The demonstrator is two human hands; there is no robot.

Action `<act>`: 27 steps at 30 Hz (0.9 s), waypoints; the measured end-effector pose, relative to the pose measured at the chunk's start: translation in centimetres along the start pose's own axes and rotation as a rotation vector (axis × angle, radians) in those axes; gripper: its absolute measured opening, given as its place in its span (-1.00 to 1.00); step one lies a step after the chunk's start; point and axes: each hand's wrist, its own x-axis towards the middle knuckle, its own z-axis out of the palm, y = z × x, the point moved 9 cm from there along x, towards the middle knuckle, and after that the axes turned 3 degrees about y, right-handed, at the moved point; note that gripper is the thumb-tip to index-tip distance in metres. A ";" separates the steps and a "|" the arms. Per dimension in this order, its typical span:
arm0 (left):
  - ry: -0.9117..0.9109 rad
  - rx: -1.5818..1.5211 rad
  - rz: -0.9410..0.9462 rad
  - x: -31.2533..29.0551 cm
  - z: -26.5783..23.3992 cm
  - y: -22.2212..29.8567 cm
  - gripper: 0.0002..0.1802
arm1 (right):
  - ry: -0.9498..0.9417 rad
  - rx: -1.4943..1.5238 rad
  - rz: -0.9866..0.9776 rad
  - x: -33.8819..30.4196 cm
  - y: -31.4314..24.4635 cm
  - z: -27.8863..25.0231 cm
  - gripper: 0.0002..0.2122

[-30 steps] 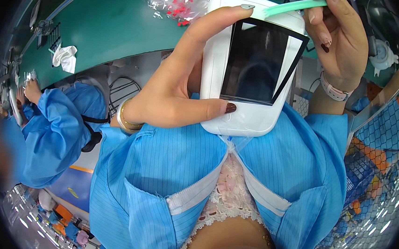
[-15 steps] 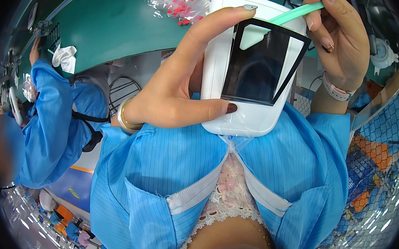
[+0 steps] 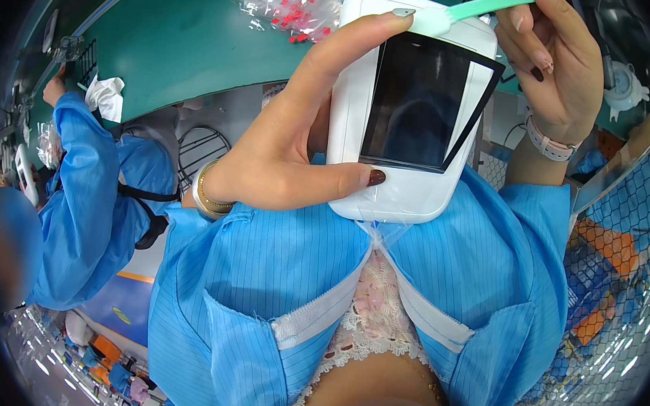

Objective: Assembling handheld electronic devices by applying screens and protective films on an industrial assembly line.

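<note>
Head-worn fisheye, looking steeply down, close range.

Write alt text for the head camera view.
The left hand grips a white device with a dark panel askew on it; the right hand holds a green tool over the device's top. Behind is a green table.

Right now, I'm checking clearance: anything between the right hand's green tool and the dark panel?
Nothing visible stands between the green tool and the dark panel; the left index fingertip is beside the tool's tip.

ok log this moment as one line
left hand: gripping white rounded device with black-framed panel | right hand: holding mint-green flat-ended tool
</note>
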 end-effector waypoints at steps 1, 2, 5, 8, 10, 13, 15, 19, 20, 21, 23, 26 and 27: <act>0.023 -0.020 -0.014 -0.1 -0.1 -0.1 0.23 | -0.001 -0.001 -0.001 0.1 0.0 0.0 -0.73; 0.046 -0.041 -0.027 -0.1 -0.2 -0.2 0.24 | 0.020 0.019 -0.021 0.2 -0.2 -0.4 -0.73; 0.012 -0.015 -0.008 -0.2 -0.2 -0.1 0.24 | 0.036 0.005 -0.049 0.2 -0.4 -1.0 -0.73; -0.017 0.026 -0.017 -0.2 -0.1 0.2 0.23 | 0.041 -0.054 -0.057 -0.1 -0.1 -1.0 -0.74; -0.024 0.036 -0.008 -0.2 -0.2 0.1 0.23 | 0.050 -0.080 -0.056 -0.3 0.1 -1.0 -0.74; -0.021 0.054 0.005 -0.2 -0.3 -0.2 0.23 | 0.034 -0.082 -0.044 -0.2 0.4 -1.0 -0.75; -0.012 0.057 0.005 -0.1 -0.5 -0.5 0.23 | 0.030 -0.019 -0.016 0.1 0.9 -1.2 -0.75; -0.012 0.090 0.001 0.1 -0.4 0.1 0.23 | 0.025 -0.013 -0.011 -0.2 0.2 -0.5 -0.75; -0.012 0.096 -0.012 0.2 -0.6 -0.1 0.23 | -0.009 0.000 -0.004 0.0 0.3 -0.1 -0.75; -0.011 0.097 -0.014 0.3 -0.7 0.0 0.23 | -0.044 0.013 0.001 0.2 0.3 0.2 -0.75; -0.010 0.098 -0.054 0.3 -0.8 -0.4 0.21 | -0.026 0.031 -0.002 0.3 0.4 -0.2 -0.75; 0.011 0.076 -0.026 0.3 -0.7 -0.3 0.19 | 0.078 0.027 -0.082 0.3 -0.2 -1.0 -0.75; 0.011 0.075 -0.025 0.4 -0.6 -0.2 0.19 | 0.165 0.007 -0.159 0.2 -0.8 -1.7 -0.75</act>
